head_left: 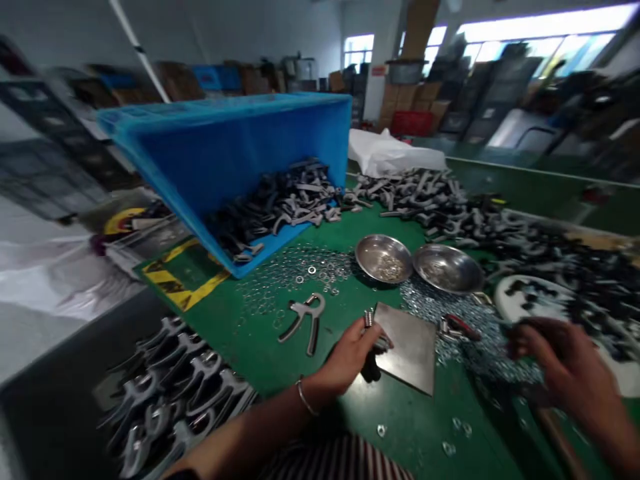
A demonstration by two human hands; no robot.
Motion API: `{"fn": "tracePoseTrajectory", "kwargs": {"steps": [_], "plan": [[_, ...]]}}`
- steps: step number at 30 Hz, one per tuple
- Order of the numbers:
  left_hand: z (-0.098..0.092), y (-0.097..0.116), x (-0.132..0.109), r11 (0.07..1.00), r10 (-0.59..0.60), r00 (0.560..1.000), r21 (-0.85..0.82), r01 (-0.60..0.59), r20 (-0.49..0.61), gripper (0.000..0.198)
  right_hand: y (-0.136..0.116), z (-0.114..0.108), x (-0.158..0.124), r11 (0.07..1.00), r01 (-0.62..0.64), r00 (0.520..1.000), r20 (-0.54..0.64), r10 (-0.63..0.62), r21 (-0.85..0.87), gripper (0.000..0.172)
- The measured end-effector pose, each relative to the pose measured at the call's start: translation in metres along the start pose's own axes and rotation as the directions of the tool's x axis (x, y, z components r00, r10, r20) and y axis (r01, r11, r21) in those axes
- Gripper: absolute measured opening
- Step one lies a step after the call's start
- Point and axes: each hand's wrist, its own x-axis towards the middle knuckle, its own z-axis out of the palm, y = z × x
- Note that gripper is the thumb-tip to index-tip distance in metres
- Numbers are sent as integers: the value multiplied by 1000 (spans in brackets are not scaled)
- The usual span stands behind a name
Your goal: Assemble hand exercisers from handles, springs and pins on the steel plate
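My left hand [353, 353] is closed around a partly hidden hand grip strengthener [371, 370], beside the left edge of a square metal plate [407, 350]. A coil spring [369, 318] sticks up above the fingers. My right hand [570, 373], smeared by motion, is over the right side of the bench near a heap of small metal parts [450, 307]; whether it holds anything cannot be made out. A grey-and-black hand grip strengthener [306, 320] with spread handles lies left of my left hand. Near the plate's right edge is a red-handled tool [463, 327].
A blue crate [225, 147] on its side holds many grey and black handles. Two metal bowls [383, 257] with small parts stand mid-bench, beside scattered rings [300, 280]. Handles [440, 200] pile up behind. Finished-looking grips fill a bin [175, 393]. A wooden handle [560, 433] lies below my right hand.
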Motion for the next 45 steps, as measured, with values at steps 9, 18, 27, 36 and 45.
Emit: {"fn": "tracePoseTrajectory", "kwargs": {"steps": [9, 18, 27, 36, 45], "plan": [[20, -12, 1, 998, -26, 997, 51, 23, 69, 34, -42, 78, -96, 924, -90, 944, 326, -38, 371, 20], [23, -1, -4, 968, -11, 993, 251, -19, 117, 30, -30, 95, -100, 948, -132, 936, 350, 23, 291, 21], [21, 9, -8, 914, 10, 989, 401, -69, 147, 30, -19, 88, -100, 936, 325, 909, 228, -348, 134, 21], [11, 10, -9, 671, 149, 947, 675, -308, 284, 20, -47, 109, -100, 552, -573, 770, 628, 110, 606, 25], [-5, 4, -3, 699, 102, 891, 605, -381, 443, 21, -36, 112, -101, 722, -643, 525, 833, 173, 255, 62]]}}
